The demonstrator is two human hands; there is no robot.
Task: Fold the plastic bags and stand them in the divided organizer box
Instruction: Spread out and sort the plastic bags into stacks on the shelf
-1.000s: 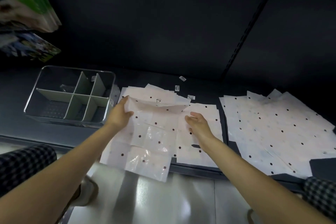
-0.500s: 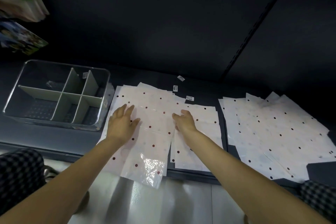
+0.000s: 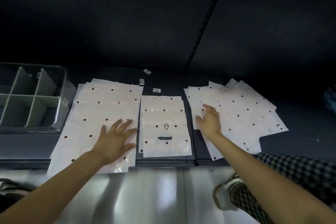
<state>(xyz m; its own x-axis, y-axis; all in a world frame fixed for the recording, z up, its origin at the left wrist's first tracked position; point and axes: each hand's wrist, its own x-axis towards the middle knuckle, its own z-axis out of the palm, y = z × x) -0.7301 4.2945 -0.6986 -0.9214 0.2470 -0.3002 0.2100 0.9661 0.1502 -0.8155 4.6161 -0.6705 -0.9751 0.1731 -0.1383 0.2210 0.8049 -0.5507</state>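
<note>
Head view (the only view). Three spreads of white, dark-dotted plastic bags lie on a dark shelf. The left stack (image 3: 105, 112) sits at about 8 o'clock of the frame centre, the middle stack (image 3: 163, 114) at 6 o'clock, and the right pile (image 3: 241, 112), fanned and loose, at 4 o'clock. Individual bags overlap, so they cannot be counted reliably.

The left hand (image 3: 114, 142) lies flat, fingers spread and released, pressing the near right corner of the left stack. The right hand (image 3: 209, 120) is blurred, fingers extended and loose, over the left edge of the right pile; whether it touches a bag cannot be told. Neither hand grasps anything.

One divided organizer box (image 3: 31, 96), clear-walled with grey dividers, stands at 9 o'clock, just beside the left stack. Four compartments are plainly seen, its left part is cut off, and none visibly holds a bag. Three small labels (image 3: 156, 90) lie at 12 o'clock of the middle stack. One shoe (image 3: 225, 194) shows at lower right.

Risks, as judgement. The left stack overhangs the shelf's front edge, so lifting the pressing hand could let slick film slide to the floor. Drawing one bag from the fanned right pile may drag its neighbours. Thin film may spring open and slump in a compartment.
</note>
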